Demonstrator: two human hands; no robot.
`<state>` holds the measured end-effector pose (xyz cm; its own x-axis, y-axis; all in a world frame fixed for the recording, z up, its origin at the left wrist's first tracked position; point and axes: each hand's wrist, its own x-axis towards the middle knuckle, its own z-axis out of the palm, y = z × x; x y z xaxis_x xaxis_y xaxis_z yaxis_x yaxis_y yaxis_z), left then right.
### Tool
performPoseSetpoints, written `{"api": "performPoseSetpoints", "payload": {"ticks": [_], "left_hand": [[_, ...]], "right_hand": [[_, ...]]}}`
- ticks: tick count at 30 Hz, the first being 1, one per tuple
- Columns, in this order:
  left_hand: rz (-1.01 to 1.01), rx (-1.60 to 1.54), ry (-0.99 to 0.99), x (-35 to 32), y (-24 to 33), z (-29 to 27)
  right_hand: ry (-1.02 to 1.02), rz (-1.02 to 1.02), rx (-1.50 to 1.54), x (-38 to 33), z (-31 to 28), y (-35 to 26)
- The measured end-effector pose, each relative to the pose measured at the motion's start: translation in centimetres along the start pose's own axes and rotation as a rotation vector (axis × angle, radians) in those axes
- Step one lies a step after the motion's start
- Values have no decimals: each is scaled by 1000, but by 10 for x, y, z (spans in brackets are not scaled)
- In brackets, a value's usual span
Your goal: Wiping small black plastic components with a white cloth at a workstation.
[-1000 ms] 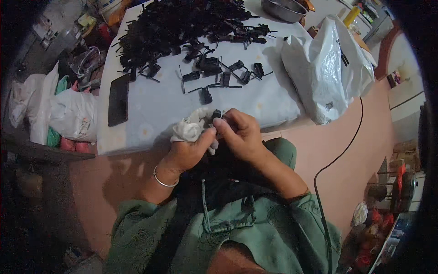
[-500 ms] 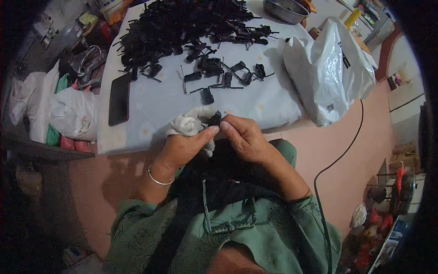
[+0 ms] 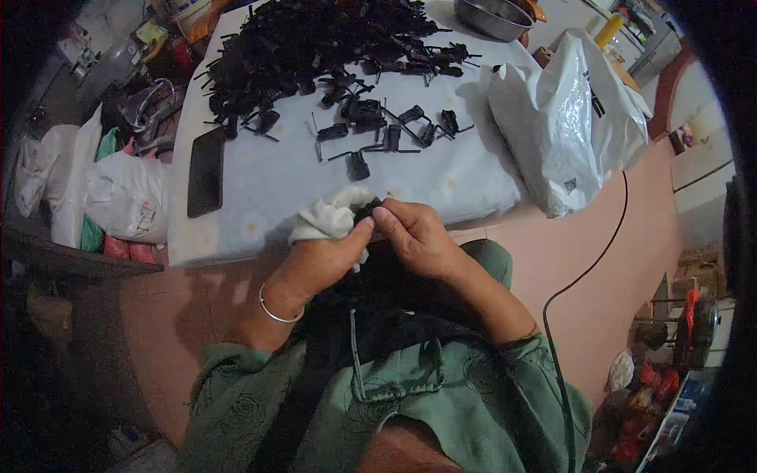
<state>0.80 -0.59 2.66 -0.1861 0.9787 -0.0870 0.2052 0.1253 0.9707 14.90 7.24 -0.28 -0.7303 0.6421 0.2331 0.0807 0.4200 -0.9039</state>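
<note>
My left hand point(image 3: 327, 256) is closed, with a white cloth point(image 3: 327, 219) bunched over its fingers. Between that hand and my right hand point(image 3: 414, 235) is a small black plastic part point(image 3: 368, 210), mostly covered by fingers and cloth. The right thumb and forefinger pinch its right end. Both hands meet at the table's front edge. Beyond them, several similar black parts with thin rods point(image 3: 359, 165) lie scattered, and a large heap of them point(image 3: 315, 47) covers the back of the table.
A black phone point(image 3: 206, 173) lies at the left of the white-covered table point(image 3: 260, 173). A white plastic bag point(image 3: 564, 126) stands at the right edge, with a metal basin point(image 3: 495, 17) behind it. Filled bags point(image 3: 126, 193) sit on the left. A black cable point(image 3: 583, 277) hangs at the right.
The right hand has shifted slightly left, closer to the left hand. The black part shows less now, and the cloth sits a little differently over the left fingers.
</note>
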Motion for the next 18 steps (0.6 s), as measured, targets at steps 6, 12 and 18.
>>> {"api": "performPoseSetpoints", "payload": {"ticks": [6,12,18], "left_hand": [[579,459,253,7,-16,9],[632,501,294,12,-28,13],[47,-191,24,-1,-12,3]], "right_hand": [[106,158,347,1,22,12],[117,261,514,3,30,19],[-64,347,645,2,9,-5]]}}
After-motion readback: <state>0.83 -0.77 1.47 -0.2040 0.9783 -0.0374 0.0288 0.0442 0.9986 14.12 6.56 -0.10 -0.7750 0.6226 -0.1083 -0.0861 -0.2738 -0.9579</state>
